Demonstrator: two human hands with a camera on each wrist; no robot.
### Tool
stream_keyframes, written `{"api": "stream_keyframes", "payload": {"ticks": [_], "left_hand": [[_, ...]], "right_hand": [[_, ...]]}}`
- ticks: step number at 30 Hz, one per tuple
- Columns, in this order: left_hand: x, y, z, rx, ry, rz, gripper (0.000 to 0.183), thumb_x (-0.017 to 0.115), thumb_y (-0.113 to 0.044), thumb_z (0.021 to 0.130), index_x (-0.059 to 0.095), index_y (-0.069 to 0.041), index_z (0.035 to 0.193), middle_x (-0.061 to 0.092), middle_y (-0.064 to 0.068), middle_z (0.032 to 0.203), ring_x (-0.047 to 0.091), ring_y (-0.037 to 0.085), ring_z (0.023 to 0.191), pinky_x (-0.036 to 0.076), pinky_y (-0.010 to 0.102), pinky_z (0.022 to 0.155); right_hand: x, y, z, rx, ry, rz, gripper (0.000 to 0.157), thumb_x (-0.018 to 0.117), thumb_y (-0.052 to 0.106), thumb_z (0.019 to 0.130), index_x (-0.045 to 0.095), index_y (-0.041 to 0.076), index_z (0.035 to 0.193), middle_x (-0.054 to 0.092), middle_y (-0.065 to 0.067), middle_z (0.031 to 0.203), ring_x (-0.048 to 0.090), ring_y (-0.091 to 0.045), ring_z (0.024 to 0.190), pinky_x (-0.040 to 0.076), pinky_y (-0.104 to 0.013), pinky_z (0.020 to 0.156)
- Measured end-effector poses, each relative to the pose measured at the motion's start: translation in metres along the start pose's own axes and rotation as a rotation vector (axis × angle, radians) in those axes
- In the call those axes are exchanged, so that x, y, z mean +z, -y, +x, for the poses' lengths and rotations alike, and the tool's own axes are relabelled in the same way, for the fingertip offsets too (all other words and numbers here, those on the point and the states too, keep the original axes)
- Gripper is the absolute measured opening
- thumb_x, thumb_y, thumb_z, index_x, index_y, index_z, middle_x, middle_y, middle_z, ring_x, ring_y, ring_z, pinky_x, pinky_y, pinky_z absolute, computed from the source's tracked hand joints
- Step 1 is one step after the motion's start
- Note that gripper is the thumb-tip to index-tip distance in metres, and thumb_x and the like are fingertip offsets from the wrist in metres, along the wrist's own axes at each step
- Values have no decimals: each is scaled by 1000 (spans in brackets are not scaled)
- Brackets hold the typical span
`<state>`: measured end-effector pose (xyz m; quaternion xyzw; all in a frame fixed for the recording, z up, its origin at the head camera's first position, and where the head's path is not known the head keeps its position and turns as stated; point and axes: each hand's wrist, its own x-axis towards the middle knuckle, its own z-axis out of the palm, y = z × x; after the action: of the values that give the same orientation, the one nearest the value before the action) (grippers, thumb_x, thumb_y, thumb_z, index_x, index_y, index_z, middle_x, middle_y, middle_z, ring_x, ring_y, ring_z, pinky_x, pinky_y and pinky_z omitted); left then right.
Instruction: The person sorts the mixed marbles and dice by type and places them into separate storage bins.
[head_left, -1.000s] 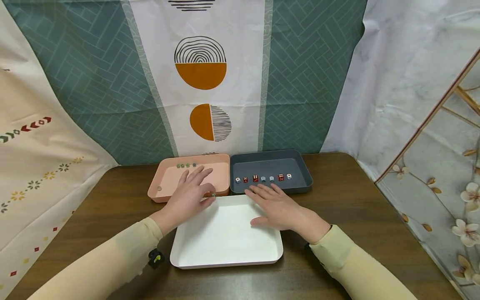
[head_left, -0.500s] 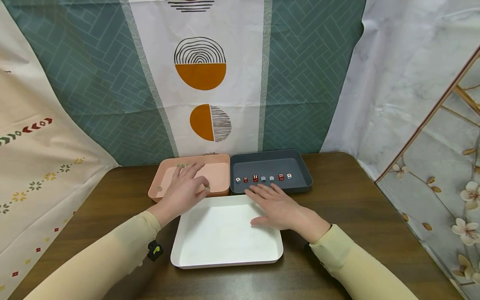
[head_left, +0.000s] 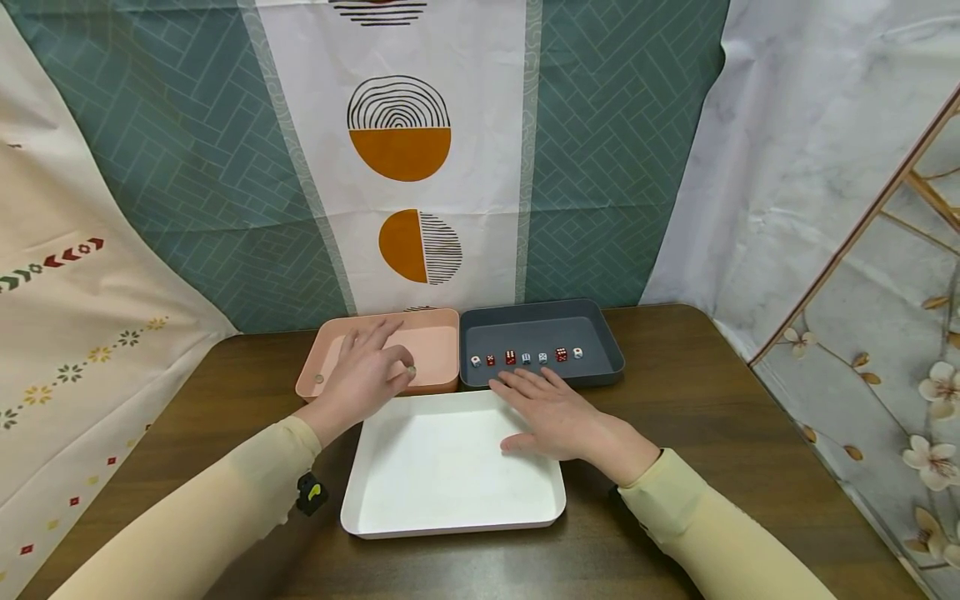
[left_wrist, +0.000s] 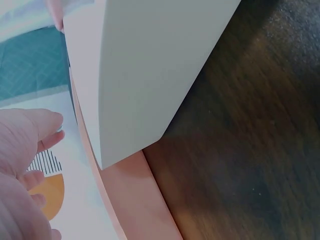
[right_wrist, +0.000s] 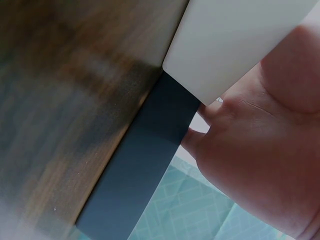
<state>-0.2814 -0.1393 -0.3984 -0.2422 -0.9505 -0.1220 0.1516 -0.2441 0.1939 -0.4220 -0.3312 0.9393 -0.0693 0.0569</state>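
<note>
My left hand (head_left: pixel 356 379) is over the pink tray (head_left: pixel 435 315) and pinches a small greenish glass marble (head_left: pixel 412 370) between thumb and index finger. The left wrist view shows only a sliver of that marble (left_wrist: pixel 60 128). Another marble (head_left: pixel 319 378) lies in the tray's near left corner; my hand hides the row by the far side. My right hand (head_left: pixel 551 421) is spread with straight fingers over the far right rim of the white tray (head_left: pixel 450 475). Its fingertips reach the near side of the dark grey tray (head_left: pixel 540 329), where red and white dice (head_left: pixel 510 357) stand in a row.
The trays stand on a dark wooden table (head_left: pixel 697 417), pink and grey side by side behind the white one. A patterned cloth (head_left: pixel 495 167) hangs behind them. More cloth hangs at the left and right.
My left hand has moved left from the white tray's far rim to over the pink tray, carrying the pinched marble and covering the row there. My right hand has stayed put.
</note>
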Motion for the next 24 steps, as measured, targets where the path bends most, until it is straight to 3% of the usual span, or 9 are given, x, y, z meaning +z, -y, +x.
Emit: {"api": "stream_keyframes", "payload": {"ticks": [11, 19, 24], "left_hand": [[2, 5, 6, -55, 14, -39, 3, 85, -15, 99, 83, -13, 97, 44, 25, 169, 31, 49, 160, 17, 78, 125], [6, 15, 14, -62, 13, -28, 3, 84, -14, 99, 82, -11, 100, 47, 26, 166, 34, 51, 158, 20, 79, 123], [8, 23, 19, -86, 46, -1, 4, 79, -14, 102, 80, -12, 99, 46, 26, 167, 32, 52, 159, 18, 79, 124]], "right_hand": [[-1, 1, -1, -3, -1, 0, 94, 71, 59, 104, 29, 18, 177, 27, -9, 181, 22, -34, 168, 12, -60, 134], [0, 0, 0, -1, 2, -9, 94, 71, 60, 104, 28, 19, 177, 27, -8, 182, 21, -33, 168, 12, -59, 134], [-1, 0, 0, 4, 6, -7, 94, 71, 60, 104, 28, 19, 177, 27, -8, 182, 21, -33, 168, 13, -59, 134]]}}
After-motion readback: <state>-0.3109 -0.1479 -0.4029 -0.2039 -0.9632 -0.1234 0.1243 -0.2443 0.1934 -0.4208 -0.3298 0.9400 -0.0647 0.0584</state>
